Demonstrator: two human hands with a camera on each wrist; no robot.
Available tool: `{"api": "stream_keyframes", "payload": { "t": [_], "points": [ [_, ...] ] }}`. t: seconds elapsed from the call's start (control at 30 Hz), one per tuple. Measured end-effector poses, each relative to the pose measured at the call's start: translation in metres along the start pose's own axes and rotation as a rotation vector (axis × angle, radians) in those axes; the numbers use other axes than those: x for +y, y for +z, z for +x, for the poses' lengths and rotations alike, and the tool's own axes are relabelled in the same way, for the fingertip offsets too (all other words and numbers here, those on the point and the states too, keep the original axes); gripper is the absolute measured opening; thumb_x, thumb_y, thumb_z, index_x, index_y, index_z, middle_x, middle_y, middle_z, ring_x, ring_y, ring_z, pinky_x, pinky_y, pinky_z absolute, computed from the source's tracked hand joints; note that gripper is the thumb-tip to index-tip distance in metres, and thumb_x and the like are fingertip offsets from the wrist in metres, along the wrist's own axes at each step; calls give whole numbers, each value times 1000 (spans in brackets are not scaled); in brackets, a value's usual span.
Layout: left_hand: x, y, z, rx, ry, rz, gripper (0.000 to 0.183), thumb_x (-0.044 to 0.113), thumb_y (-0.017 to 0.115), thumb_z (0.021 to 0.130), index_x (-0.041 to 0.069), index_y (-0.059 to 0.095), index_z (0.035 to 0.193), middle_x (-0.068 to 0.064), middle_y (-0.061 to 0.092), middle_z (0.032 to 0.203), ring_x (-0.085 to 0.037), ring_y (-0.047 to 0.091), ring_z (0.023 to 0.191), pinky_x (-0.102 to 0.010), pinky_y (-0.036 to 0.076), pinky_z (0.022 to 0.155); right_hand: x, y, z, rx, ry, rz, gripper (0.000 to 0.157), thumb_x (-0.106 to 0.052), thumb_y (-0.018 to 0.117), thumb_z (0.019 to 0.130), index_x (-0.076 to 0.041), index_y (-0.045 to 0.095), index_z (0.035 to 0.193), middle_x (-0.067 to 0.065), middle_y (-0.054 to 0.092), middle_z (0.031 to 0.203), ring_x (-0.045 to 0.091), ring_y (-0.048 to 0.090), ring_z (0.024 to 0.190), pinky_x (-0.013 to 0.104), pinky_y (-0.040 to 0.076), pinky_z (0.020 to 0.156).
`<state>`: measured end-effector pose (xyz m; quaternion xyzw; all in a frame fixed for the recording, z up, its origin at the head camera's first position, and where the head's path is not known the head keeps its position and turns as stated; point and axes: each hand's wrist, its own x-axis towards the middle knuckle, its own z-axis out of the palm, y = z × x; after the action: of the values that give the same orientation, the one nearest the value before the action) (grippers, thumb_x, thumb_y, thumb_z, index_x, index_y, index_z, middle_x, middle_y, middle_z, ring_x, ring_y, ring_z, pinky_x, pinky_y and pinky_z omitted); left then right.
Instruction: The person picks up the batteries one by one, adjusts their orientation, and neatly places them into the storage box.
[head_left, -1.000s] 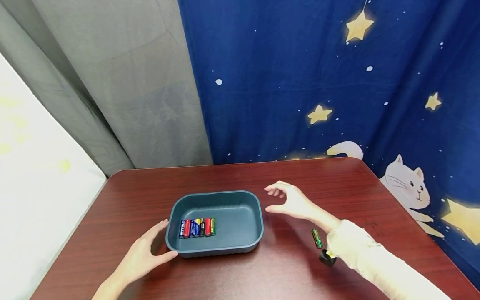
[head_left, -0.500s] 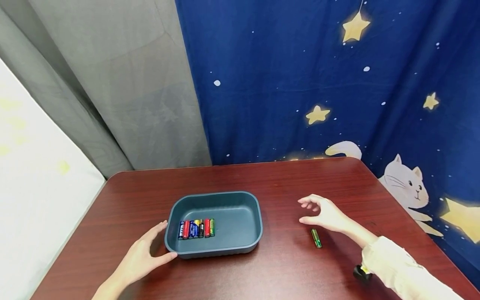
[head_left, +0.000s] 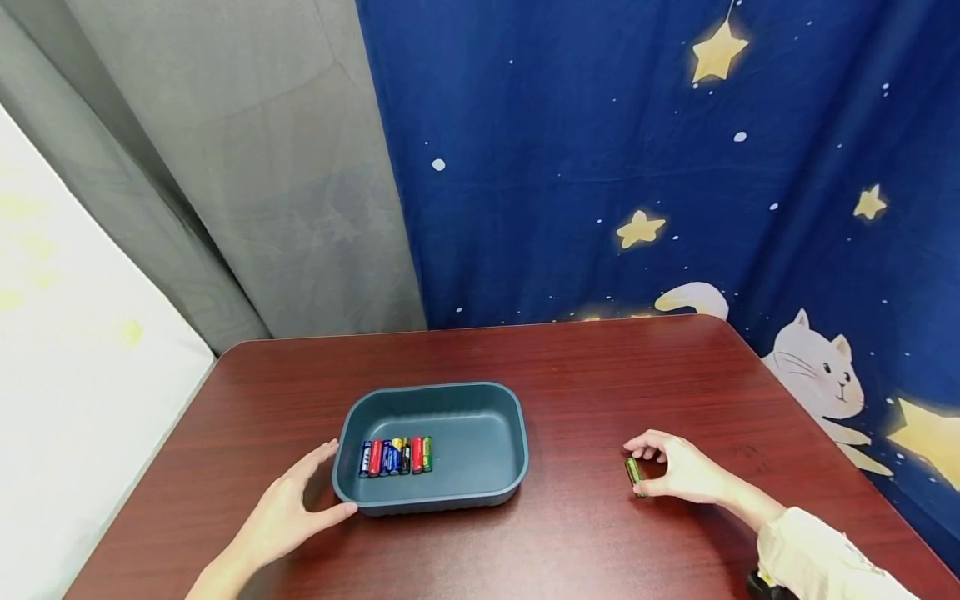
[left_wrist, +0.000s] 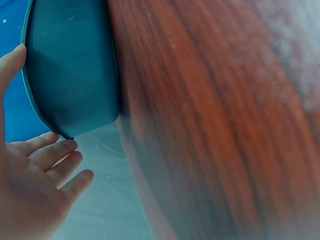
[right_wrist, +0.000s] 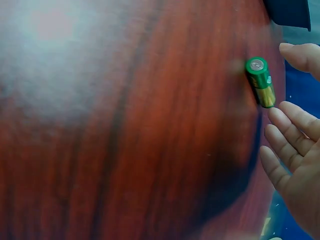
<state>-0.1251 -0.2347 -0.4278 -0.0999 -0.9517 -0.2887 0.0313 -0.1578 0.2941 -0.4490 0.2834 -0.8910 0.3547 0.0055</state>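
Note:
A green and gold battery (head_left: 634, 477) lies on the table to the right of the tray. My right hand (head_left: 682, 471) is right at it, fingertips by its far end and thumb by its near end. The right wrist view shows a gap between the thumb (right_wrist: 300, 57) and the battery (right_wrist: 261, 82), with the index fingertip close to its lower end. At the left end of the blue-grey tray (head_left: 480, 502), my left hand (head_left: 277, 508) rests with spread fingers and thumb at the rim. Inside the tray, several batteries (head_left: 395, 457) of mixed colours lie side by side in a row.
The reddish-brown wooden table (head_left: 570, 550) ends at a far edge before a grey curtain (head_left: 322, 208) and a blue starry curtain (head_left: 555, 183). A black object (head_left: 765, 586) shows under the right sleeve (head_left: 817, 554).
My right hand has moved right and down from beside the tray to the green battery on the table. The left hand, the tray and the row of batteries have stayed in place.

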Motion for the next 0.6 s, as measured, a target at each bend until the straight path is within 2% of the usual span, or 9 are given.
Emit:
{"api": "stream_keyframes", "payload": {
  "t": [0.27,0.6],
  "points": [
    [0,0,0,4,4,-4,86,54,71,69,5,41,134,-17,46,135,-36,45,121,-54,43,91,4,4,-5,59,-119,-69,46,-19,82,60,-8,61,99,-2,58,84,10,52,77,23,45,64],
    [1,0,0,-5,-8,-5,87,53,71,69,5,41,134,-17,46,135,-37,45,121,-54,44,91,10,7,-7,94,-208,-111,44,-12,82,56,-8,61,94,-3,58,85,10,53,76,20,46,66]
  ]
}}
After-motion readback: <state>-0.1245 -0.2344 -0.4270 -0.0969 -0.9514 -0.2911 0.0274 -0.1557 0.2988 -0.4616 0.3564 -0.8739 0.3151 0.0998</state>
